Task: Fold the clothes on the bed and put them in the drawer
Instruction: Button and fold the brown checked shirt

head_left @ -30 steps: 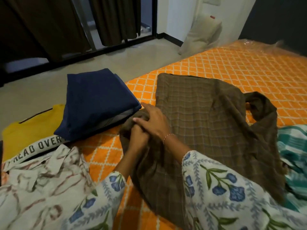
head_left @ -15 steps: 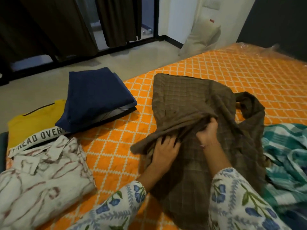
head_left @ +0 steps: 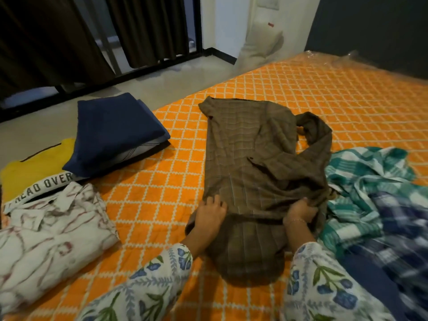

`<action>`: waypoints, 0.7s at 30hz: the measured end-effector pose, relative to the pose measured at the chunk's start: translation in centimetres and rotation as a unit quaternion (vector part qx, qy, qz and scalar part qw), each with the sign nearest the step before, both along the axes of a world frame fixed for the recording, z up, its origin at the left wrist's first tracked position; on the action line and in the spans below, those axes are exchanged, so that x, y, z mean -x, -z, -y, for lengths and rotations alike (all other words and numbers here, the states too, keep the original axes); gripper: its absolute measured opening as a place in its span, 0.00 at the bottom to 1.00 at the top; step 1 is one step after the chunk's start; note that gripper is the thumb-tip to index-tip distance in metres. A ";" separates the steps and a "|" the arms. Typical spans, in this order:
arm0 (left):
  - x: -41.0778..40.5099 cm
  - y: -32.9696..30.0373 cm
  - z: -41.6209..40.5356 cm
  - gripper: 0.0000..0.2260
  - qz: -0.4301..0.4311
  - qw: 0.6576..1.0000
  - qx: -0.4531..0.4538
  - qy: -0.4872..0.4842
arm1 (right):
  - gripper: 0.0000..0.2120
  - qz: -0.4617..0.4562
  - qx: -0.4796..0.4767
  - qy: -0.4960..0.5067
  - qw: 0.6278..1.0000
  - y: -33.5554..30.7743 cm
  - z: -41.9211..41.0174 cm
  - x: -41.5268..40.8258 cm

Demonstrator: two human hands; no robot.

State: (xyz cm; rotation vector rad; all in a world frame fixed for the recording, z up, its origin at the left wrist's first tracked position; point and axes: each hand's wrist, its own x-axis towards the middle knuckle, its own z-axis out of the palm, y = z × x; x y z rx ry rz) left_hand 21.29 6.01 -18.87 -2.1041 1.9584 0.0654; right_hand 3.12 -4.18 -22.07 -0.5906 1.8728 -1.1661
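Observation:
A brown checked shirt (head_left: 250,163) lies lengthwise on the orange quilted bed (head_left: 162,181), partly folded, one sleeve bunched at its far right. My left hand (head_left: 212,213) lies flat on the shirt's near left edge, fingers spread. My right hand (head_left: 300,210) grips a fold of the shirt at its near right side. Folded clothes sit at the left: a navy garment (head_left: 115,133), a yellow top (head_left: 30,174) with a lettered band, and a white patterned shirt (head_left: 51,237). Unfolded teal checked cloth (head_left: 361,181) and blue checked cloth (head_left: 398,228) lie heaped at the right.
The bed's left edge meets a grey floor (head_left: 150,89). Dark curtains (head_left: 58,38) and a black-framed glass door stand beyond the floor. A pale pillow (head_left: 259,49) leans in the far corner. A dark wall (head_left: 370,31) bounds the bed's far right. No drawer is in view.
My hands moved from the shirt's left side toward its near end. The left sleeve has been folded in over the body, and the shirt now looks narrower.

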 end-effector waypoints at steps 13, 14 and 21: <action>-1.3 2.9 -9.2 0.16 -0.336 0.888 0.149 -0.278 | 0.24 -0.527 0.142 -0.610 0.575 -0.4 -5.2 -6.0; -1.0 2.9 -9.5 0.18 -0.314 0.902 0.163 -0.249 | 0.24 -0.520 0.181 -0.576 0.604 -0.9 -5.2 -5.5; -0.8 2.8 -10.8 0.25 -0.103 0.992 -0.028 -0.069 | 0.21 -0.532 0.113 -0.647 0.535 -0.3 -8.6 -1.3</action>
